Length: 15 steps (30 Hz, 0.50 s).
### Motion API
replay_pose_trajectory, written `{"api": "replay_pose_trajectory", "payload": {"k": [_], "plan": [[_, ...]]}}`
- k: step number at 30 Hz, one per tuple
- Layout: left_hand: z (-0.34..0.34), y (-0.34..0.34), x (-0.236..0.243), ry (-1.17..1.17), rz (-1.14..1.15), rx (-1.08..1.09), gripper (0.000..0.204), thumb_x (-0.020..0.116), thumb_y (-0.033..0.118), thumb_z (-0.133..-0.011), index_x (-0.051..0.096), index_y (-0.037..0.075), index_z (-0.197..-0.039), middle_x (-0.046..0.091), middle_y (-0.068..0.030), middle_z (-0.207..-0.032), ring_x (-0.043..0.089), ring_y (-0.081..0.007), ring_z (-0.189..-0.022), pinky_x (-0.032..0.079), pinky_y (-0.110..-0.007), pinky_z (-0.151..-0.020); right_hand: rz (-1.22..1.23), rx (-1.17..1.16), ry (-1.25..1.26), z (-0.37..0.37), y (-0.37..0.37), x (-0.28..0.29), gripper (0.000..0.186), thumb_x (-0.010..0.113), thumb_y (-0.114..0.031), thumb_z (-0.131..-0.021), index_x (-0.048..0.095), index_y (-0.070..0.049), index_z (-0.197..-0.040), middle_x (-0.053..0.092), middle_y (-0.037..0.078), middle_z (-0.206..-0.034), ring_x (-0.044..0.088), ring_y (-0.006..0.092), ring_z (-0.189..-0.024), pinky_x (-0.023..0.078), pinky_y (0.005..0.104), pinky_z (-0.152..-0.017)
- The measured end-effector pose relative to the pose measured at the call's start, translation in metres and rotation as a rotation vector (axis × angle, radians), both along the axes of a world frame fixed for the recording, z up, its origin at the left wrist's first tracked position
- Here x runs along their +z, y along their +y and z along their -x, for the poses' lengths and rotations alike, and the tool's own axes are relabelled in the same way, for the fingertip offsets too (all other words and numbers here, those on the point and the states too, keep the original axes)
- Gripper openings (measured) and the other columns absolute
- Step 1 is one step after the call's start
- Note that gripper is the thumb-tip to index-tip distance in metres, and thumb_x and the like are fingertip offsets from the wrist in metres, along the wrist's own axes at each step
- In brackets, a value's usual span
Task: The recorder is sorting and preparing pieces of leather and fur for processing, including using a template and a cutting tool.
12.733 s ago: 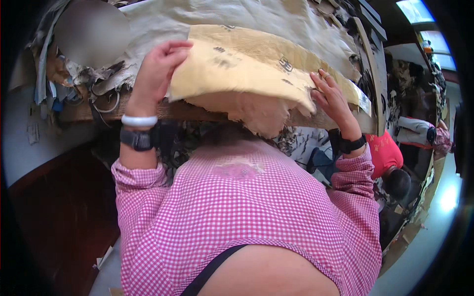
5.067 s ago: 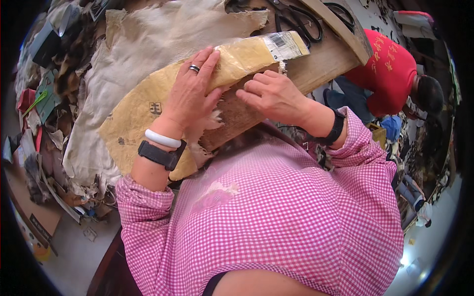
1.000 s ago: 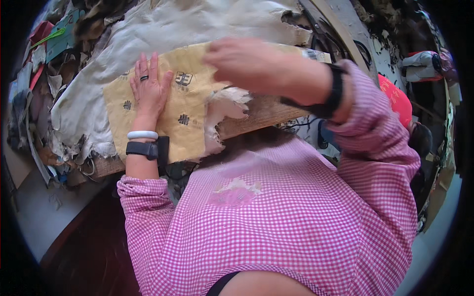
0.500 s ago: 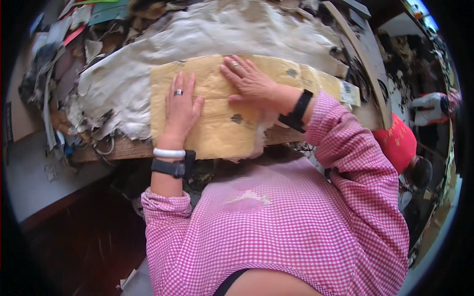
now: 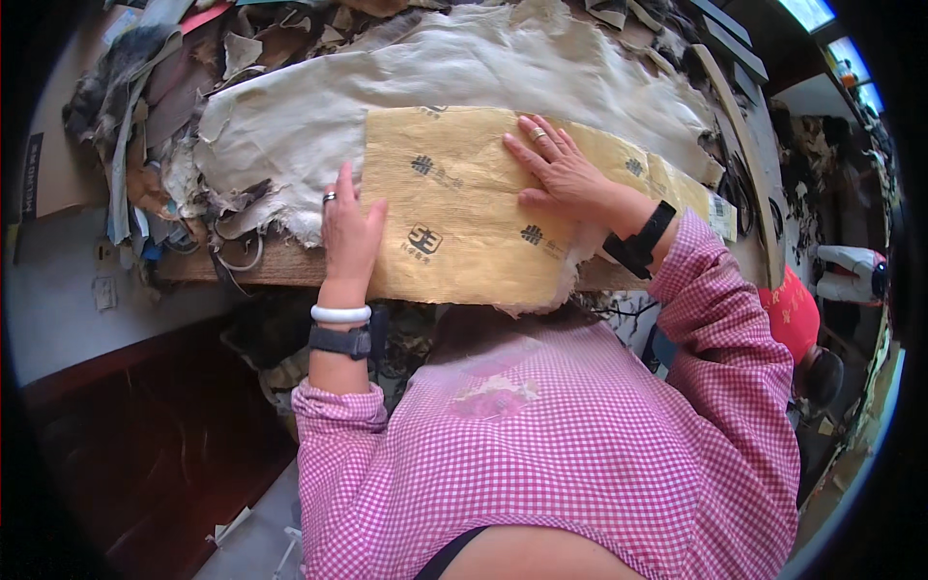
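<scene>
A yellow-brown paper sheet (image 5: 464,208) with dark printed marks lies over the front of a large white hide (image 5: 290,126). The lower right of the sheet has a ragged edge overhanging the bench front. My right hand (image 5: 565,174) rests on the sheet's upper right part, fingers spread and pressing flat. At the sheet's left edge is my left hand (image 5: 352,232), fingers stretched out and thumb beside or just over the paper. Neither hand grasps anything.
The wooden bench edge (image 5: 290,266) runs below the hide. Scraps of fur and leather (image 5: 145,97) are heaped at the left. A long curved wooden strip (image 5: 739,145) and dark-handled scissors (image 5: 737,198) lie at the right. A red round object (image 5: 793,311) sits beyond my right arm.
My left hand has gone from lying on the paper to its left edge. My right hand stays flat on the sheet. The whole view has shifted, with the scene appearing farther right.
</scene>
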<state>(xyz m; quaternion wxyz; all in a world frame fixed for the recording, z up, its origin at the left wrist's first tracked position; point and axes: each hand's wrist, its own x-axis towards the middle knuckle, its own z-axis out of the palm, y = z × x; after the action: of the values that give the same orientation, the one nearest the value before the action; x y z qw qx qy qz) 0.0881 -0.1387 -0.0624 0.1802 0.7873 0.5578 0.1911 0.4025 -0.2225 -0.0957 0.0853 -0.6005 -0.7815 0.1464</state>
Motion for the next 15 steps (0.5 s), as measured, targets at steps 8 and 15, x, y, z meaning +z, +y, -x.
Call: {"api": "replay_pose_trajectory", "payload": {"k": [8,15], "plan": [[0.0,0.016,-0.009,-0.182,0.194,0.032,0.066,0.07,0.01,-0.076,0.041,0.002,-0.135,0.063,-0.0127,-0.082,0.062,-0.0302,-0.075,0.049,-0.039,-0.073,0.016,-0.022,-0.037,0.005,-0.001,0.012,0.079,0.057,-0.043,-0.086,0.02,-0.015,-0.15,0.012,0.018,-0.155,0.005,0.0326,-0.144,0.008,0.0443,-0.117],[0.004,0.02,-0.027,-0.363,0.203,0.116,0.061,0.068,0.007,-0.075,0.045,0.003,-0.131,0.061,-0.0073,-0.074,0.059,-0.0199,-0.066,0.049,-0.034,-0.066,-0.014,-0.028,-0.059,0.005,0.002,0.011,0.078,0.056,-0.042,-0.087,0.021,-0.012,-0.149,0.013,0.019,-0.154,0.006,0.0326,-0.144,0.008,0.043,-0.117]]}}
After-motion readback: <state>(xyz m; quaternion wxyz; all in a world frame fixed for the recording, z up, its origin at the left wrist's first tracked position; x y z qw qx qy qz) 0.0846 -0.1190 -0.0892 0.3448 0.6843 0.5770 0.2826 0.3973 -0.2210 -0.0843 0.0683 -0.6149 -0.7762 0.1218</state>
